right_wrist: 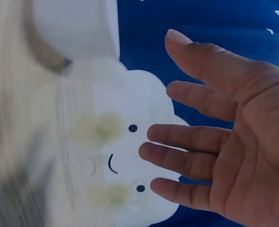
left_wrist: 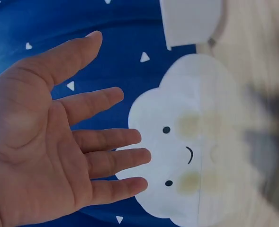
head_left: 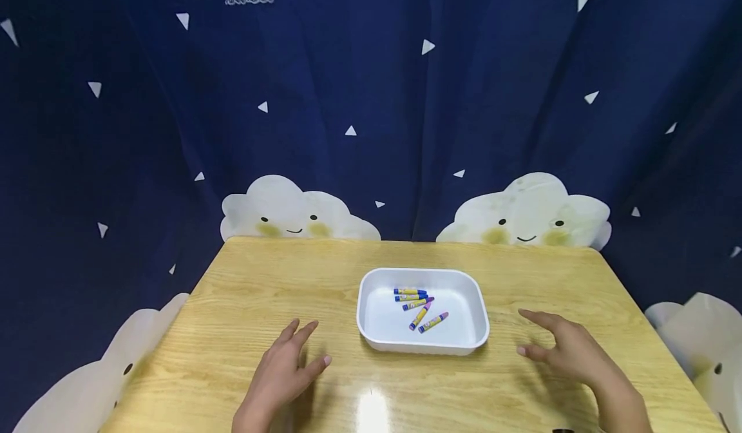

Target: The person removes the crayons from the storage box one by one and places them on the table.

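Observation:
A white rectangular tray (head_left: 423, 341) stands on the wooden table, with several crayons (head_left: 420, 315) lying loose inside, toward its left and middle. They have yellow wrappers with blue, purple and pink tips. To the left of the tray my left hand (head_left: 281, 372) hovers over the table, apart from the tray, fingers spread and holding nothing. On the other side my right hand (head_left: 574, 349) is likewise held off the tray, its palm turned inward. Both wrist views show bare palms, the left hand (left_wrist: 58, 137) and the right hand (right_wrist: 234, 137), with fingers extended. Part of the tray (right_wrist: 77, 28) shows at the top there.
The light wooden table (head_left: 278, 272) reaches back to a dark blue curtain (head_left: 371, 85) with white triangles and smiling clouds (head_left: 295, 211). A small dark object (head_left: 562, 430) just shows at the bottom edge, near the right forearm.

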The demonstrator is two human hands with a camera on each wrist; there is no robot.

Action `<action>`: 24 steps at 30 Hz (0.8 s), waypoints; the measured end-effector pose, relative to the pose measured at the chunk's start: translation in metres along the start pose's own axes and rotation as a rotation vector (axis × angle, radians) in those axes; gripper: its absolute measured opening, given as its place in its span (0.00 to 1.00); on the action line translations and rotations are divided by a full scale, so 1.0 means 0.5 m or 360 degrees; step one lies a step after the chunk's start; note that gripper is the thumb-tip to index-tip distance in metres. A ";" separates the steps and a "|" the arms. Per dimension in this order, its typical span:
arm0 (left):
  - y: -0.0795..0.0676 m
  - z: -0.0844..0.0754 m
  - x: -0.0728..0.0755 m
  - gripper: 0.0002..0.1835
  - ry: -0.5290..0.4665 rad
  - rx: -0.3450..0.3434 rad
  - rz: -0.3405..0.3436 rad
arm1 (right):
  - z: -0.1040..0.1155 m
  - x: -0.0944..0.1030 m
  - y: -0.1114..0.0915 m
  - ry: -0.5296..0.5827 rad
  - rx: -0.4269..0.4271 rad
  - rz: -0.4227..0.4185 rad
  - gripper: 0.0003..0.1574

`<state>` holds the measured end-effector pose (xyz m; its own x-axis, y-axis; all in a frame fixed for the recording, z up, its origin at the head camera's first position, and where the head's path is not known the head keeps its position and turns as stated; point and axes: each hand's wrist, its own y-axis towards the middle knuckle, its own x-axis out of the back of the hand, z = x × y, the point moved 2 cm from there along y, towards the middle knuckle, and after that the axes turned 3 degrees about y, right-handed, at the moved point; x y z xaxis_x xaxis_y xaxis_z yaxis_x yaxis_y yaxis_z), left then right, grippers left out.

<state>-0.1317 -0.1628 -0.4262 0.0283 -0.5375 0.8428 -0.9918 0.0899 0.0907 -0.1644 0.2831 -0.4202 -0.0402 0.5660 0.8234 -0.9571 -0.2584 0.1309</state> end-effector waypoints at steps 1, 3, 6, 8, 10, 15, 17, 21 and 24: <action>0.000 -0.004 -0.002 0.32 -0.0040 0.0014 0.0013 | 0.004 -0.001 0.003 0.0029 0.0005 -0.0002 0.40; -0.001 -0.011 -0.007 0.32 -0.0115 0.0024 0.0030 | 0.011 -0.005 0.009 0.0077 0.0007 -0.0004 0.40; 0.000 -0.017 -0.017 0.31 -0.0217 0.0017 0.0022 | 0.019 -0.015 0.020 0.0154 0.0021 -0.0011 0.40; 0.000 -0.019 -0.026 0.31 -0.0274 -0.0005 0.0008 | 0.022 -0.023 0.028 0.0213 0.0036 -0.0024 0.38; 0.002 -0.021 -0.035 0.30 -0.0329 -0.0029 -0.0022 | 0.024 -0.033 0.036 0.0274 0.0054 -0.0040 0.36; 0.011 -0.029 -0.060 0.28 -0.0516 -0.0078 -0.0090 | 0.027 -0.059 0.056 0.0469 0.0101 -0.0093 0.32; 0.017 -0.030 -0.069 0.28 -0.0588 -0.0093 -0.0118 | 0.028 -0.072 0.067 0.0576 0.0119 -0.0114 0.31; 0.027 -0.032 -0.085 0.27 -0.0697 -0.0090 -0.0157 | 0.032 -0.099 0.092 0.0819 0.0117 -0.0117 0.31; 0.032 -0.032 -0.098 0.28 -0.0787 -0.0049 -0.0170 | 0.037 -0.116 0.109 0.0929 0.0084 -0.0108 0.32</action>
<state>-0.1470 -0.1217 -0.4575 0.0596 -0.8770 0.4768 -0.9823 0.0336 0.1844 -0.2088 0.2218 -0.4505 -0.1446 0.9160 0.3741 -0.9481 -0.2365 0.2126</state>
